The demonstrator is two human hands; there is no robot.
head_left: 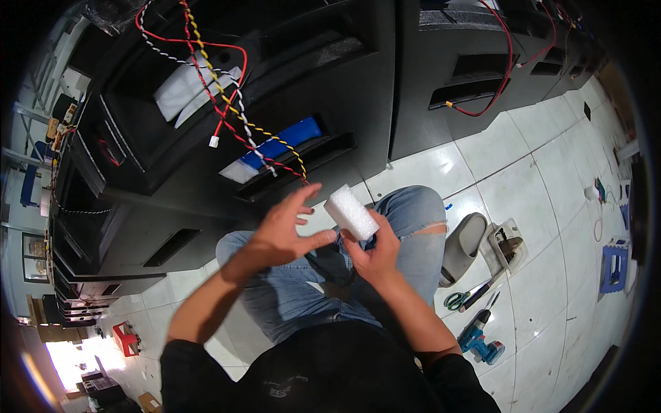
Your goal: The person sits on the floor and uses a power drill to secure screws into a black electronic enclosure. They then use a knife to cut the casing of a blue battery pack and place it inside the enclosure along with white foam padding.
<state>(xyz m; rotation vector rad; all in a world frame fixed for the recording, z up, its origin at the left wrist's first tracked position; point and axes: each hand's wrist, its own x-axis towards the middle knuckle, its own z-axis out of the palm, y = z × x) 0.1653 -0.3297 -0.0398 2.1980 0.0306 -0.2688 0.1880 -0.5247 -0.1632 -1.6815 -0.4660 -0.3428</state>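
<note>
My right hand (377,253) grips a small white foam block (352,212) by its lower end, thumb in front, above my lap. To the left of the block, my left hand (288,226) is raised with its fingers spread and nothing in them. Just beyond that hand hang twisted wires (231,104) in red, yellow, white and black, one ending in a small white connector (213,142). Behind them stands a black cabinet (358,76). A blue and white piece (292,138) sits in its front opening, and white sheet-like material (182,89) lies in an upper recess.
Another black cabinet (468,41) stands to the right with a red cable hanging out. On the tiled floor right of my knee are a grey slipper (466,246), a tray (508,246), green-handled scissors (456,301) and a teal cordless drill (478,339). A blue stool (613,267) stands far right.
</note>
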